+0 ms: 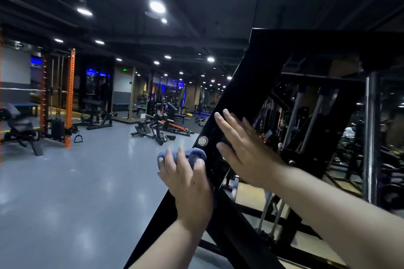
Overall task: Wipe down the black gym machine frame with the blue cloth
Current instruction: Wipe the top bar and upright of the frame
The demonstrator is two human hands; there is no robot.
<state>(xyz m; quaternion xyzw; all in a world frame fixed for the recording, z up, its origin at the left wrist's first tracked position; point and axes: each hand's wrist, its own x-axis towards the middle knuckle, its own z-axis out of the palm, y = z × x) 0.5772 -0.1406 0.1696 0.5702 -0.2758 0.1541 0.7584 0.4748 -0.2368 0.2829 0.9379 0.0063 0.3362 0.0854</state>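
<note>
Head view, the only one: frame fills the right half. Its nearest part is a broad black beam whose long axis slants from the lower left up to the upper right, where it joins the rest of the frame. Cloth is bunched into a wad against the beam's left edge, about midway along it and just below a round silver cap set in the beam face. Left hand has it, fingers curled over the wad and thumb on the beam side, pressing cloth to metal. This is the working hand, and the beam lies just to its right. Right hand lies flat on the beam face just above and to the right of the cloth, fingers straight and slightly spread, holding nothing; it looks like a brace. The two hands are near each other but apart. By my judgement the wipe is on the beam's mid-section, and a stroke would best follow the slant. Going up, the flat hand sits in the cloth's way and would have to shift. Behind, grey floor and an orange rack lie well apart.
</note>
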